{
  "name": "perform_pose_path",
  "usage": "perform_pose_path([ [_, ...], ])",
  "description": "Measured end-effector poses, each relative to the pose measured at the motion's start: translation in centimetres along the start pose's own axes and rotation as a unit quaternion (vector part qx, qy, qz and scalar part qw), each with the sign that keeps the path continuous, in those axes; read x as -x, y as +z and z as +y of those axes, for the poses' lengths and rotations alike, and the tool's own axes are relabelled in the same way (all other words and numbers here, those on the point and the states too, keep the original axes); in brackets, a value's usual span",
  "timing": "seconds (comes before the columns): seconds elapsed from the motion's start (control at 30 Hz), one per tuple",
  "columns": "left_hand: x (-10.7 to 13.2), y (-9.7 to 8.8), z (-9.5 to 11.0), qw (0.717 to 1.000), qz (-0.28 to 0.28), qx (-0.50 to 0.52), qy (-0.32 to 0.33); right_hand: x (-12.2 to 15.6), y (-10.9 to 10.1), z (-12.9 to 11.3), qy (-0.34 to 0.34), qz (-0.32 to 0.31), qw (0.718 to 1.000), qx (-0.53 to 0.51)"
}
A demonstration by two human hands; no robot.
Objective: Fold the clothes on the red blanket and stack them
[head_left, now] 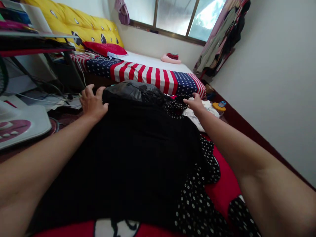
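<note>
A black garment [128,151] lies spread flat in front of me over a red cover [222,191] with black polka-dot patches. My left hand [92,102] rests palm down on the garment's far left corner, fingers spread. My right hand [195,102] reaches to the garment's far right edge, fingers stretched over the dotted cloth, holding nothing that I can see. A shiny black bundle [133,90] sits just beyond the garment between my hands.
A white and pink iron [19,123] sits at the left. Cables [49,98] trail behind it. A bed with a stars-and-stripes sheet [148,74] stands ahead, with a red pillow [105,48]. White cloth [197,115] and a yellow object [219,106] lie right. Clothes [222,36] hang by the wall.
</note>
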State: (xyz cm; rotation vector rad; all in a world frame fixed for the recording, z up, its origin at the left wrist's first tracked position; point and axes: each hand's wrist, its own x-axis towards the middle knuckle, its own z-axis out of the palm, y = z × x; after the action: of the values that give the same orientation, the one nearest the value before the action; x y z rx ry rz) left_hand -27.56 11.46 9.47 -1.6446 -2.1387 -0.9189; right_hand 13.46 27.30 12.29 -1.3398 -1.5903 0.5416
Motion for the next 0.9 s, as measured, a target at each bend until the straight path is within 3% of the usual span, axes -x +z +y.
perform_pose_path([
  [0.07, 3.0, -0.6, -0.4, 0.998, -0.020, 0.013, 0.052, 4.6, -1.0, 0.2, 0.008, -0.059, 0.998, -0.005],
  [0.17, 9.5, -2.1, -0.9, 0.976, -0.114, 0.080, 0.170, 12.9, -4.7, -0.3, -0.025, -0.194, 0.981, -0.003],
  [0.3, 18.7, -5.2, -2.0, 0.922, -0.271, 0.154, 0.228, 22.9, -10.9, -1.5, 0.019, -0.376, 0.921, 0.096],
  [0.33, 20.4, -6.1, -2.3, 0.907, -0.318, 0.142, 0.238, 24.7, -12.2, -1.6, 0.019, -0.391, 0.911, 0.128],
  [0.4, 22.9, -7.5, -3.2, 0.896, -0.341, 0.113, 0.260, 27.3, -14.2, -1.3, 0.005, -0.384, 0.905, 0.181],
  [0.5, 24.4, -8.9, -4.5, 0.895, -0.326, 0.076, 0.296, 29.2, -15.9, 0.0, -0.023, -0.308, 0.927, 0.215],
  [0.63, 24.9, -9.0, -5.7, 0.892, -0.325, 0.054, 0.308, 29.4, -15.5, 1.9, -0.075, -0.220, 0.946, 0.224],
  [0.8, 25.9, -8.1, -6.6, 0.899, -0.306, 0.048, 0.311, 28.8, -14.1, 2.6, -0.166, -0.289, 0.918, 0.217],
  [0.9, 26.4, -8.2, -7.0, 0.902, -0.299, 0.054, 0.307, 29.1, -14.9, 1.8, -0.159, -0.341, 0.898, 0.227],
])
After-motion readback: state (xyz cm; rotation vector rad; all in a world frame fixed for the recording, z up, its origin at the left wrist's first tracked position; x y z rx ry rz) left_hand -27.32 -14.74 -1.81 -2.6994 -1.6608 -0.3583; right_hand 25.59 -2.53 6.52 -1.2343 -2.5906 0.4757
